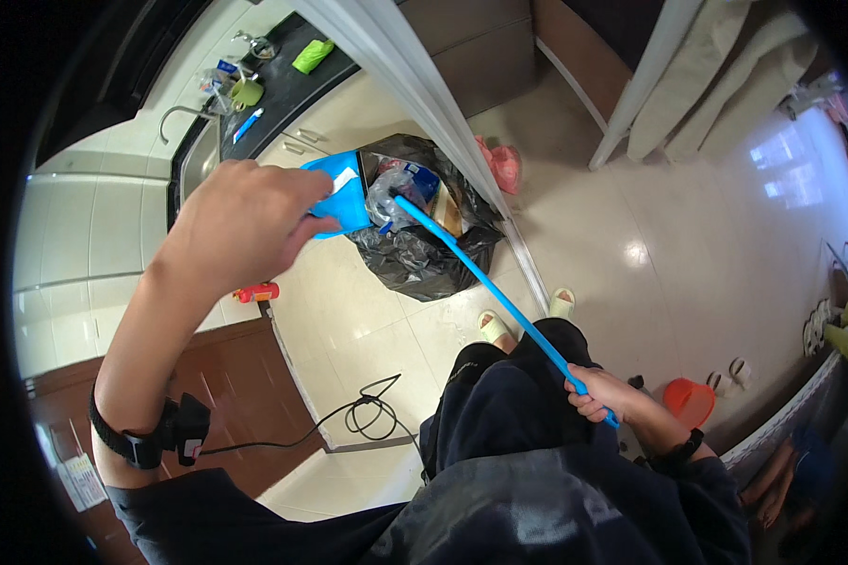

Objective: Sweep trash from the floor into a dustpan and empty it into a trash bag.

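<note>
My left hand grips a blue plastic dustpan, whose black-lipped edge rests over the rim of a bin lined with a black plastic bag. A white scrap lies on the dustpan. In my right hand is the end of a long blue handle; it slants up to the dustpan's lip, and its far end reaches over the rubbish, where a small dark part shows. Clear plastic film, a blue packet and other rubbish fill the bag.
Beyond the bin runs a sliding-door frame with its floor track. A pink bag lies past it. Left are a sink, a dark counter and a red bottle-like object. A black cable loops on the floor; a red basin stands right.
</note>
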`<action>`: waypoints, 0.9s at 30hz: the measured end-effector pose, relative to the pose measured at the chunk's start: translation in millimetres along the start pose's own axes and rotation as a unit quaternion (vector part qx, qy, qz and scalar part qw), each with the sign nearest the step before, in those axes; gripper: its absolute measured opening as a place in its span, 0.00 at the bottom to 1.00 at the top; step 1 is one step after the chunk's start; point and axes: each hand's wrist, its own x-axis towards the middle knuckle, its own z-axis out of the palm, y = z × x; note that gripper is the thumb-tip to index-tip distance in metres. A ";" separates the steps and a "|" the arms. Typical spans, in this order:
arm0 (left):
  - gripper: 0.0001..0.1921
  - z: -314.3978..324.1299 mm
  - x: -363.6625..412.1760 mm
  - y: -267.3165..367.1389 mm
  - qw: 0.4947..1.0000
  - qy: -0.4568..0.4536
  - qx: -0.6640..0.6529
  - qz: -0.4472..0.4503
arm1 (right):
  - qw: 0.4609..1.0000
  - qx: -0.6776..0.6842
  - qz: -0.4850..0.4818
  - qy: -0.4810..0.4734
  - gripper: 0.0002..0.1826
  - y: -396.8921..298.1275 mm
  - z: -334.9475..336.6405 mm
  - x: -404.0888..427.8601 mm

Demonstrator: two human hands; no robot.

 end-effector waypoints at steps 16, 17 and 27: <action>0.10 -12.5 -21.2 -11.0 1.000 0.028 -0.002 -0.007 | 0.973 -0.166 -0.063 0.151 0.19 2.0 27.1 -47.9; 0.11 -17.7 -26.5 -10.8 0.999 0.039 -0.003 -0.007 | 0.972 -0.168 -0.064 0.148 0.19 2.4 28.6 -47.0; 0.12 -23.5 -47.8 -12.1 0.995 0.090 -0.040 0.028 | 0.822 -0.450 -0.242 0.250 0.20 -14.2 56.5 -12.4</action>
